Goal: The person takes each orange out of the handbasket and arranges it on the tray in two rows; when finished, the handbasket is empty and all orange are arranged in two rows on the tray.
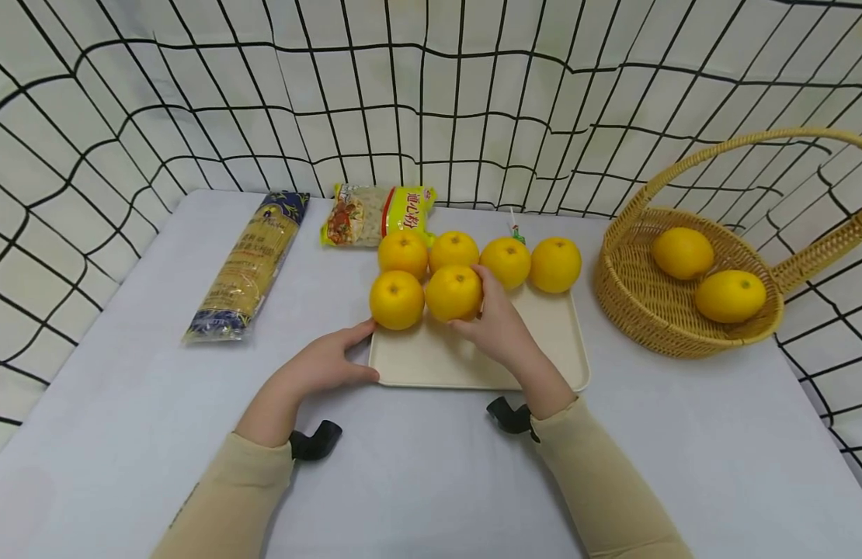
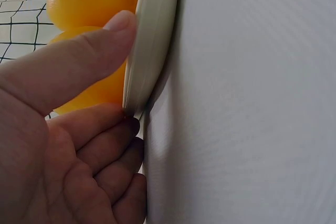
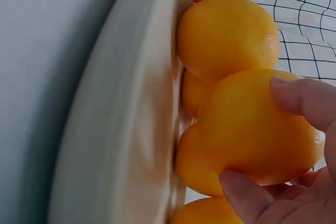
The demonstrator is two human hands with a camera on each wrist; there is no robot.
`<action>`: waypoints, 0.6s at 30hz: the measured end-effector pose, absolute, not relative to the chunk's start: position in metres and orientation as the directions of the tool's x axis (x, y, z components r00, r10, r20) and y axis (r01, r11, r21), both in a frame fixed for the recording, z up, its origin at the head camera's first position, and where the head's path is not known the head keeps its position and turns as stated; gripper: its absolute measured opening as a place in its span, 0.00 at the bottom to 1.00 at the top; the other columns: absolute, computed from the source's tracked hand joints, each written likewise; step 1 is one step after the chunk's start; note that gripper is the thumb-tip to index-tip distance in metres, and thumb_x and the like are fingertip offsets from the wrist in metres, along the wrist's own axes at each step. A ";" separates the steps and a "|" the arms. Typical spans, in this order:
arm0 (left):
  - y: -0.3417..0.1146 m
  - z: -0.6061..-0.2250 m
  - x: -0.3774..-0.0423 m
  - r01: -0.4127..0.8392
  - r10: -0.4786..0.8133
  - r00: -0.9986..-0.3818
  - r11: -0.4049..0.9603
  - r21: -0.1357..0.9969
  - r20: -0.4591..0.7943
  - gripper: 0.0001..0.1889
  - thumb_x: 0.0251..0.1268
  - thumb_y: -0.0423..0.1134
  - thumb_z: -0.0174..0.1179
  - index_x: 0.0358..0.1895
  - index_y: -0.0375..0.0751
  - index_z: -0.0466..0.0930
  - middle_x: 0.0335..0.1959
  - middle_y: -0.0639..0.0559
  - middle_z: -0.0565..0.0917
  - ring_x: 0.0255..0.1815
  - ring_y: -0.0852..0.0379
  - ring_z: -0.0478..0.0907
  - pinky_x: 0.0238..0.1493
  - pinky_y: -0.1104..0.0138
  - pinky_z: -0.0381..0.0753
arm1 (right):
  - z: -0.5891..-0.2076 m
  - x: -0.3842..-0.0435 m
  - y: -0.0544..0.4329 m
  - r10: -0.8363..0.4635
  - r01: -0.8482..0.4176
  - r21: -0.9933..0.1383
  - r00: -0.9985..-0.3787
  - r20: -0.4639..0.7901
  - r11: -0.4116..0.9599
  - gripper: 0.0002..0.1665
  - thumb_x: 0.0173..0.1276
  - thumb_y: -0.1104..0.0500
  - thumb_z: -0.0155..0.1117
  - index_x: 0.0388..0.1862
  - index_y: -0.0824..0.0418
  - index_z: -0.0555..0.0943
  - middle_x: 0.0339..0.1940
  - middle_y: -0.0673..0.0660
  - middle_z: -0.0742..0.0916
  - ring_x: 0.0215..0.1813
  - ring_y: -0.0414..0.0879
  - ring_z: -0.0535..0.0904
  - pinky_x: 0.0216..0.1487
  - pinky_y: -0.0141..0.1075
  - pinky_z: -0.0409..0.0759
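My right hand grips an orange, with the thumb and fingers spread around its side. That orange is over the cream tray, beside another orange at the tray's left; whether it rests on the tray I cannot tell. My left hand is at the tray's left edge. In the left wrist view its thumb touches the tray rim and its loosely bent fingers lie against the side. Behind the held orange, several more oranges stand in a row along the tray's back.
A wicker basket with a tall handle stands at the right, two oranges inside. A noodle pack lies at the left, and a yellow food bag lies behind the tray. Black wire mesh borders the white table.
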State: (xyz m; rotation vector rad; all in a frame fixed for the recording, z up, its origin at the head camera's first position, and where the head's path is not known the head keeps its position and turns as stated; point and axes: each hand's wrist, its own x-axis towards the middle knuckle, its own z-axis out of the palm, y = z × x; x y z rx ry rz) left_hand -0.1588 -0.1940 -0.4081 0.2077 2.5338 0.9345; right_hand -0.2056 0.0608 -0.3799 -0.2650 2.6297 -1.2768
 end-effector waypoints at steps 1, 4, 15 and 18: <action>-0.194 -0.408 -0.159 -0.010 0.280 -0.896 0.763 0.647 -0.344 0.45 0.49 0.49 0.66 0.70 0.42 0.53 0.71 0.46 0.57 0.71 0.44 0.52 0.69 0.49 0.53 | -0.381 -0.206 0.061 -0.251 -0.070 -0.788 -0.962 -0.110 0.612 0.53 0.52 0.57 0.70 0.71 0.54 0.48 0.69 0.57 0.63 0.66 0.50 0.63 0.68 0.46 0.62; -0.193 -0.408 -0.159 -0.017 0.277 -0.895 0.763 0.647 -0.350 0.45 0.49 0.49 0.66 0.70 0.42 0.53 0.71 0.46 0.57 0.71 0.44 0.52 0.69 0.49 0.52 | -0.385 -0.206 0.061 -0.256 -0.060 -0.787 -0.958 -0.127 0.615 0.54 0.52 0.58 0.70 0.71 0.55 0.47 0.69 0.57 0.63 0.66 0.51 0.62 0.70 0.47 0.58; -0.193 -0.409 -0.159 -0.028 0.272 -0.895 0.758 0.652 -0.354 0.45 0.49 0.49 0.66 0.70 0.43 0.53 0.71 0.47 0.56 0.71 0.44 0.52 0.70 0.50 0.52 | -0.390 -0.208 0.059 -0.252 -0.046 -0.781 -0.957 -0.145 0.623 0.54 0.52 0.57 0.70 0.71 0.55 0.47 0.69 0.57 0.62 0.66 0.51 0.62 0.70 0.47 0.57; -0.194 -0.409 -0.159 -0.023 0.275 -0.895 0.757 0.653 -0.351 0.45 0.49 0.49 0.66 0.70 0.42 0.53 0.71 0.46 0.56 0.71 0.44 0.52 0.69 0.49 0.52 | -0.391 -0.208 0.059 -0.257 -0.047 -0.770 -0.954 -0.154 0.636 0.54 0.53 0.57 0.70 0.71 0.56 0.47 0.69 0.57 0.62 0.67 0.51 0.61 0.71 0.46 0.56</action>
